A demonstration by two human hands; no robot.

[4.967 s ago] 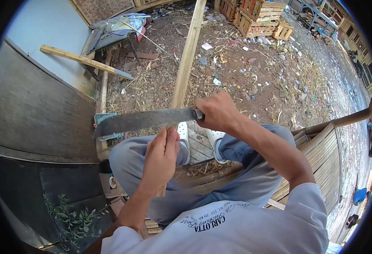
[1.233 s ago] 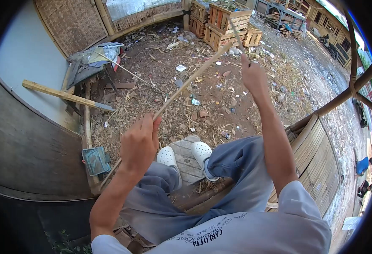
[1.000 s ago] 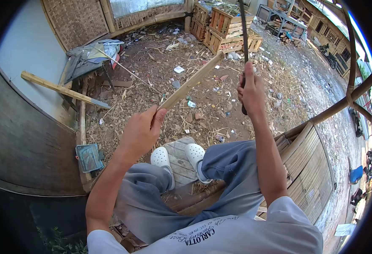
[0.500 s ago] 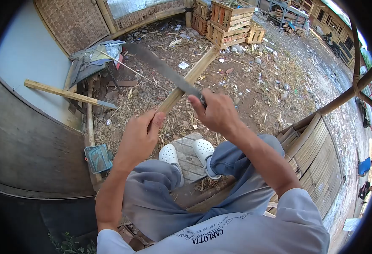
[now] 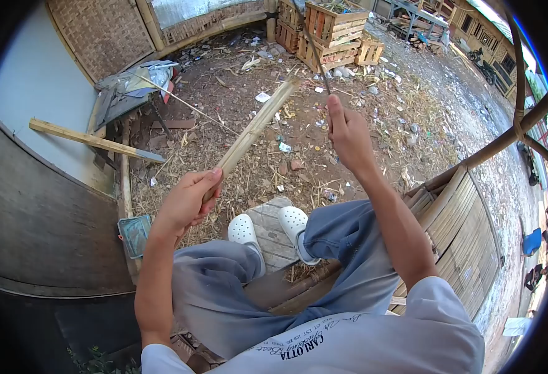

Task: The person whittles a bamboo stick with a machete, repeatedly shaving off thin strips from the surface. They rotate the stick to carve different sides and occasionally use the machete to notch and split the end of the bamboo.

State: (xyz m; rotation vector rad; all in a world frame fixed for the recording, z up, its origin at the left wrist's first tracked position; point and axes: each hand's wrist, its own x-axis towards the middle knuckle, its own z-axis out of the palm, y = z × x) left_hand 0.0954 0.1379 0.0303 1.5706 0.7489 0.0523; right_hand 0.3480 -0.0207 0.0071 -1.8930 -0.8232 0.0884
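Observation:
My left hand (image 5: 190, 202) is closed around the lower end of a split strip of bamboo (image 5: 258, 128), which slants up and away to the right. The strip's far end looks frayed. My right hand (image 5: 350, 134) is wrapped around the handle of a long-bladed machete (image 5: 314, 50). Its blade points up and away, turned nearly edge-on so that it looks like a thin dark line. The machete is apart from the bamboo, to its right. My fingers hide most of the handle.
Stacked wooden crates (image 5: 333, 31) stand at the back. A slatted wooden board (image 5: 271, 234) lies under my white clogs (image 5: 243, 232). To the left are a propped wooden bar (image 5: 93, 138), a blue-green plastic basket (image 5: 135, 235) and a low table (image 5: 121, 106). A bamboo slat platform (image 5: 461, 230) is at right.
The machete has come off the bamboo and swung up to the right, its blade turning edge-on. My left hand has rolled over on the bamboo and shifted slightly down and left.

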